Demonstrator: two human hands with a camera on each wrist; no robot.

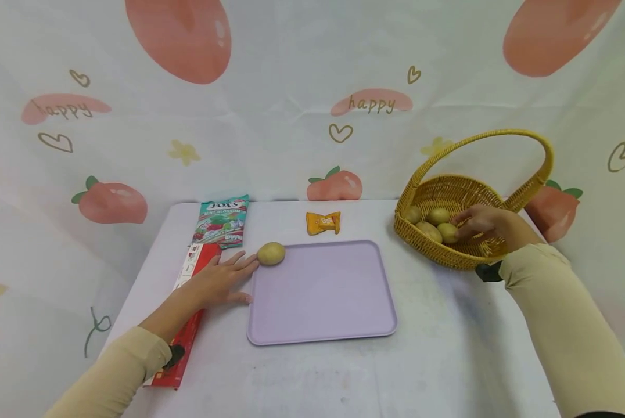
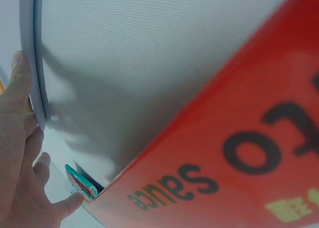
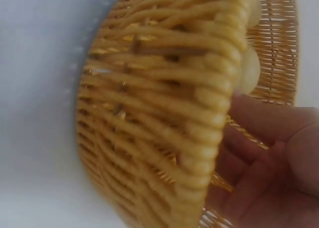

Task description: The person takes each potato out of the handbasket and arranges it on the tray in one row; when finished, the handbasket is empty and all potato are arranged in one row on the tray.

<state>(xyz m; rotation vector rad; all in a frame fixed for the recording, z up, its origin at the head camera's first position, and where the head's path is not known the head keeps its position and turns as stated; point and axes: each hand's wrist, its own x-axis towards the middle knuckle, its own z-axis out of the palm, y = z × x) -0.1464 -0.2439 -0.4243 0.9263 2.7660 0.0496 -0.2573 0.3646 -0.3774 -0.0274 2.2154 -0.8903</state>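
Note:
On the left, my left hand (image 1: 223,283) lies with its fingers spread at the left edge of a lilac tray (image 1: 323,296). Its fingertips reach a yellow-brown potato (image 1: 271,253) on the tray's far left corner. My right hand (image 1: 482,223) reaches into a yellow wicker basket (image 1: 438,253), its fingers right beside the nearest potato (image 1: 447,233). Several potatoes sit in that basket. From the right wrist, the thumb and loosely bent fingers (image 3: 259,188) show behind the woven rim (image 3: 219,83), partly hidden by it.
A long red box (image 1: 187,331) lies under the left forearm, its printed side large in the left wrist view. Behind it is a green candy bag (image 1: 221,223). A small orange packet (image 1: 323,223) lies beyond the tray. The basket's tall handle (image 1: 480,138) arches up before a printed curtain.

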